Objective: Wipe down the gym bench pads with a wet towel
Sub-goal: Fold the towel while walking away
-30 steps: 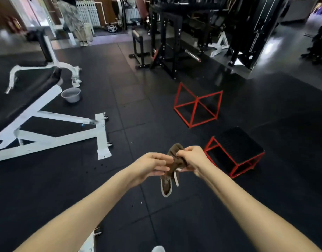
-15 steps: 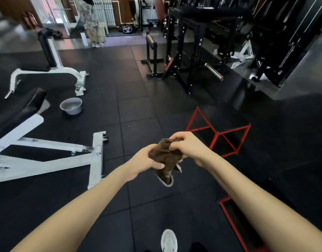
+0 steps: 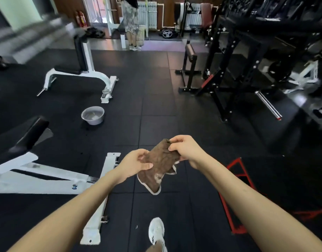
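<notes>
Head view, near to far. A white shoe (image 3: 156,230) sits at the bottom edge, on the black floor (image 3: 156,110). Above it the brown towel (image 3: 161,162) hangs in the air between both hands, touching no pad. L hand (image 3: 136,165): grip clamped on the towel's left edge, thumb on top. R hand (image 3: 185,150): grip pinched on the upper corner, fingers curled. The lower end w/ pale trim droops free.

Left of the hands is a white bench frame (image 3: 47,177) w/ its black pad (image 3: 29,135) tilted up, well apart from the towel. On the right, a red metal frame (image 3: 236,179) on the floor. Further off, a grey basin (image 3: 92,115); can't tell if there's water in it. Beyond: a second white bench (image 3: 80,70), a black rack (image 3: 238,60), and a person (image 3: 132,20) standing at the far wall.

Step, as I judge it: towel prep, i.e. spreading or refolding; no wiping under way. The next move calls for turning left to the tilted pad, flattening the towel under one palm & pressing it along the pad end to end. If the towel feels dry, basin first.
</notes>
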Action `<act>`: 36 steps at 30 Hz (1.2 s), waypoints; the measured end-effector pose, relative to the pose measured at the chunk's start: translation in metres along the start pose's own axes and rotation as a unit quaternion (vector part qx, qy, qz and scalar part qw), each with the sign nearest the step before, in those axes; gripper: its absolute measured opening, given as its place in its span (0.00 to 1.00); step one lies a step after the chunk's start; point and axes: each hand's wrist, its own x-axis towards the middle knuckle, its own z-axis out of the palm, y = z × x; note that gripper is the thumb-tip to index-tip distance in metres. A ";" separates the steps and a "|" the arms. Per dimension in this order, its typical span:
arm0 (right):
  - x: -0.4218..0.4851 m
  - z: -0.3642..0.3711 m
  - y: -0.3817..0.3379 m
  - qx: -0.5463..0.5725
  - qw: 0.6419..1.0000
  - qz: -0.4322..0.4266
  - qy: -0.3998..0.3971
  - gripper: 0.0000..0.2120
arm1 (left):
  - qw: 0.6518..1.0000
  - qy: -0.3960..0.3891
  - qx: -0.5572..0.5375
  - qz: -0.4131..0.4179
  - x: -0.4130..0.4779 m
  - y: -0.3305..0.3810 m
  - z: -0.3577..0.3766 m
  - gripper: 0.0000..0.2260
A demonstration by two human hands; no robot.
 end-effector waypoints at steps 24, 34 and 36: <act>0.660 0.019 -0.254 -0.097 0.975 0.012 -0.199 0.08 | 0.964 0.231 0.035 -0.128 0.550 0.059 -0.275 0.10; 0.886 0.171 -0.292 -0.088 0.960 0.085 -0.253 0.13 | 0.945 0.247 0.035 -0.214 0.708 -0.035 -0.448 0.09; 0.931 0.205 -0.294 -0.073 0.958 0.111 -0.254 0.13 | 0.944 0.237 0.020 -0.230 0.742 -0.061 -0.487 0.09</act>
